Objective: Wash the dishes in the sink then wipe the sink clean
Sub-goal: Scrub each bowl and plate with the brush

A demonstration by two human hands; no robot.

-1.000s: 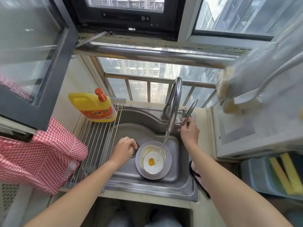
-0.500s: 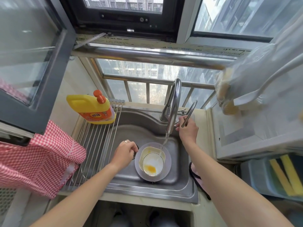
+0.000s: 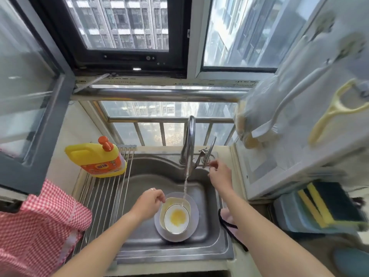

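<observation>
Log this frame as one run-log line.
phase: rinsing | left hand: holds bowl rim | right hand: on tap lever | water: running into bowl

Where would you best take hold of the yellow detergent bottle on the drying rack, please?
Grip the detergent bottle by the moulded handle along its upper left edge, reaching over the rack from the front left; it lies on its side, orange pump cap pointing toward the window, so the handle seems easiest to reach.

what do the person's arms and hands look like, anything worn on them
Both forearms are bare with no sleeves in view. The left hand wears a thin ring on one finger. The right hand shows no ring, watch or glove. Neither hand wears a glove, and no bracelets show on either wrist.
</observation>
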